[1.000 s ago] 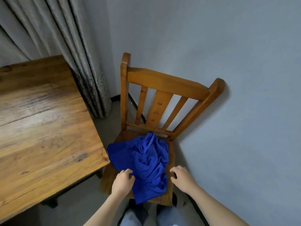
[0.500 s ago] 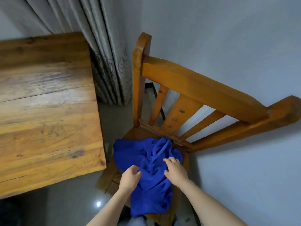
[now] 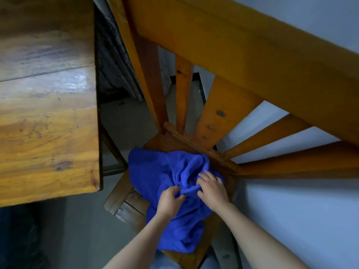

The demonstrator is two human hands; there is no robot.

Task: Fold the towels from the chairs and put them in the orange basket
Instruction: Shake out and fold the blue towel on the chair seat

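A crumpled blue towel [image 3: 155, 171] lies bunched on the seat of a wooden chair [image 3: 223, 117], its lower end hanging over the seat's front edge. My left hand [image 3: 168, 202] pinches a fold of the towel near its middle. My right hand [image 3: 212, 188] presses into the bunched cloth just to the right, fingers curled into the folds. The two hands are almost touching. No orange basket is in view.
A wooden table [image 3: 46, 105] fills the left side, its corner close to the chair seat. The chair's backrest looms large at the top right. A grey curtain [image 3: 114, 61] hangs behind, a pale wall [image 3: 301, 210] runs along the right, grey floor lies below.
My head has moved down and closer to the chair. Both hands went from the seat's front edge up onto the towel and closed on its folds.
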